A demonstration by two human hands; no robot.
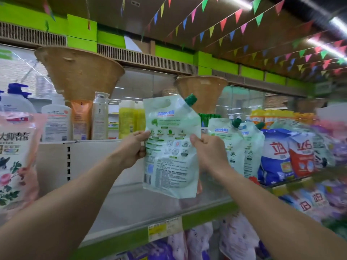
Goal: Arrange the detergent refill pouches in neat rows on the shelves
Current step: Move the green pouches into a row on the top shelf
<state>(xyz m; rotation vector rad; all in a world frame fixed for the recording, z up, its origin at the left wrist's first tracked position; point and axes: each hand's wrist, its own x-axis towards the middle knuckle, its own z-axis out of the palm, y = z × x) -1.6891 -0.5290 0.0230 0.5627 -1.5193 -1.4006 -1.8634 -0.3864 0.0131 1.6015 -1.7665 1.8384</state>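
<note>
- Head view: left hand point(134, 149) and right hand point(208, 152) pinch the green pouch point(170, 147) by its side edges, upright above the bare shelf point(142, 205), left of two standing pouches point(236, 147).
- Risk: the soft pouch may slump or knock its neighbours over if set down crooked.

Single head camera looking forward, tilting slightly upward, sitting close to shelf point(161, 209), catching ceiling bunting point(238, 15) above.

Three pale green refill pouches point(170, 147), one pink floral pouch point(16, 158), two woven baskets point(78, 72), two hands point(131, 149).
</note>
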